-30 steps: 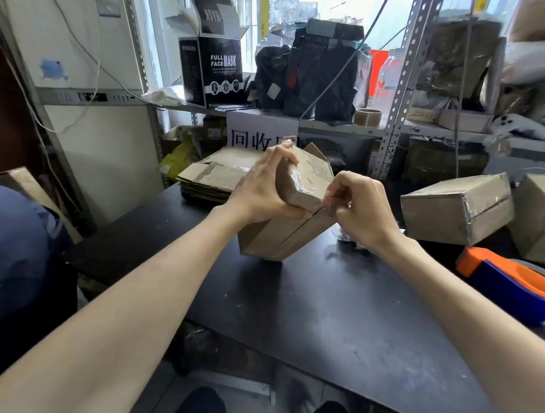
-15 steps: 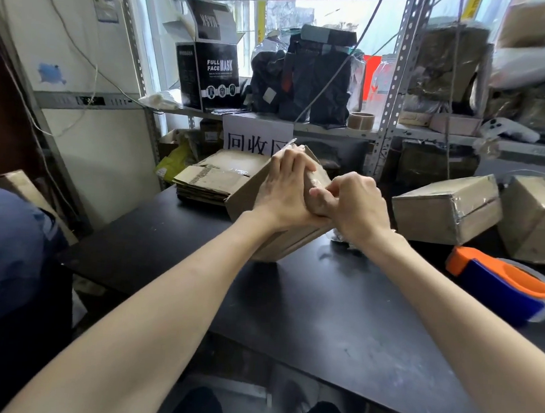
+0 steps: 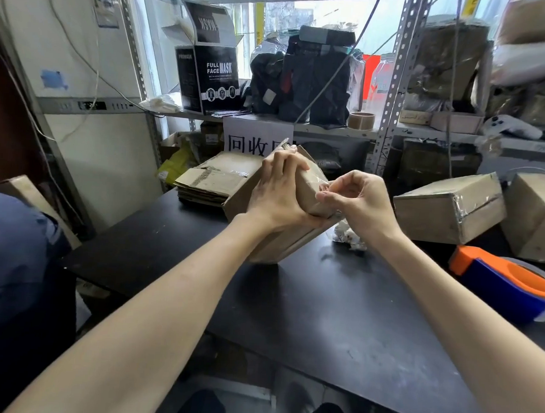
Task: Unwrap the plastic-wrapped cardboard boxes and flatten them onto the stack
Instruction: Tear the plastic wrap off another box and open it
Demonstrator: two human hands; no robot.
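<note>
Cardboard box [image 3: 294, 239]: brown, clear film [image 3: 318, 182] on its upper end; tilted on one lower edge, mid-table towards the far edge. Flattened stack [image 3: 215, 180]: far left corner. Second wrapped box [image 3: 449, 214] and third wrapped box [image 3: 538, 216]: film-covered, far right side.

I see a black desk [image 3: 337, 322] with a tilted box [image 3: 275, 248] resting on its lower edge. Behind that box to the left lies a flattened cardboard stack [image 3: 215, 183]. Just right of the box is crumpled plastic [image 3: 347, 235]. Farther right are a wrapped box [image 3: 446, 213], a second wrapped box [image 3: 538, 216], and, nearer me, a tape dispenser [image 3: 509, 284].
</note>
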